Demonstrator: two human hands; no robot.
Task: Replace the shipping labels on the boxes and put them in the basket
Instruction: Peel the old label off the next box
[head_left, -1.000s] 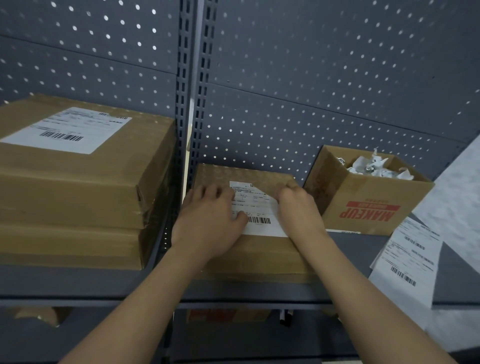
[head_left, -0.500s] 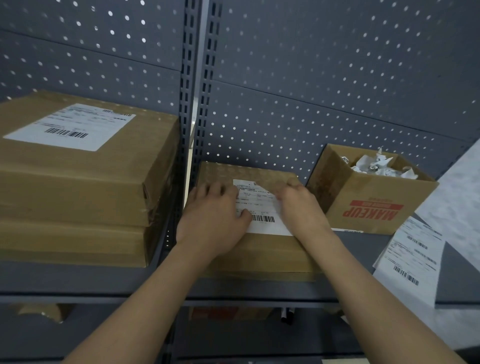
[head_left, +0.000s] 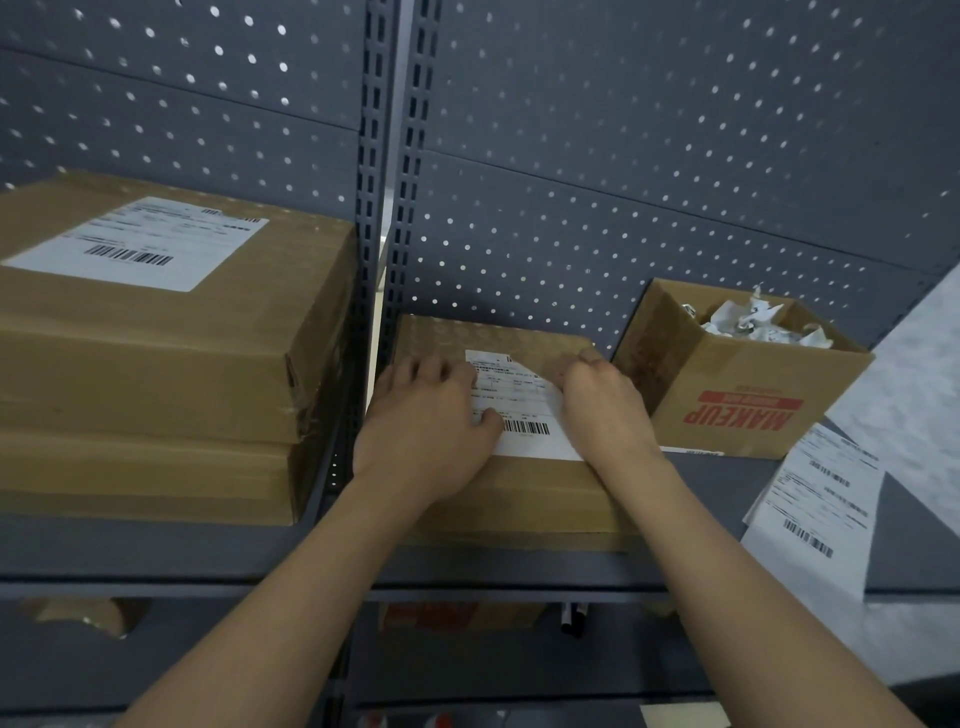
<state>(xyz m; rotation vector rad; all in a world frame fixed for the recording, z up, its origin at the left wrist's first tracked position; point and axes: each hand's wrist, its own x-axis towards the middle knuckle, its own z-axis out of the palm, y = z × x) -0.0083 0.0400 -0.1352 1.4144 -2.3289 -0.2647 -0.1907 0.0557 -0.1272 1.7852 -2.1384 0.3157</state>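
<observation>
**Hands staying put on the small box**

Both our hands are staying just where they were a moment ago, and nothing on the shelf (head_left: 467, 571) is shifting.

We are leaning over the small box (head_left: 519, 499), which is lying flat on the grey shelf, right in the middle. Its white shipping label (head_left: 524, 410) is sitting on top of it, between our two hands.

Our left hand (head_left: 426, 431) is lying flat on the box with its fingers stretched out. It is pressing down, and its thumb is touching the label just beside the black bars.

Our right hand (head_left: 602, 410) is resting at the far right corner of the label. Its fingers are curling in and seem to be pinching that corner, which is looking folded back. The fingertips are hiding behind the knuckles.

On the left, two big boxes (head_left: 156, 364) are sitting one on top of the other, and a big label (head_left: 140, 244) is showing on the top one.

On the right, just beside the small box, an open box (head_left: 737, 405) with red letters is standing upright. It is holding crumpled paper (head_left: 748, 322).

Nearer to us on the right, label sheets (head_left: 821, 499) are hanging over the shelf edge.

Behind it all, the back wall (head_left: 623, 208) is showing rows of little holes
</observation>
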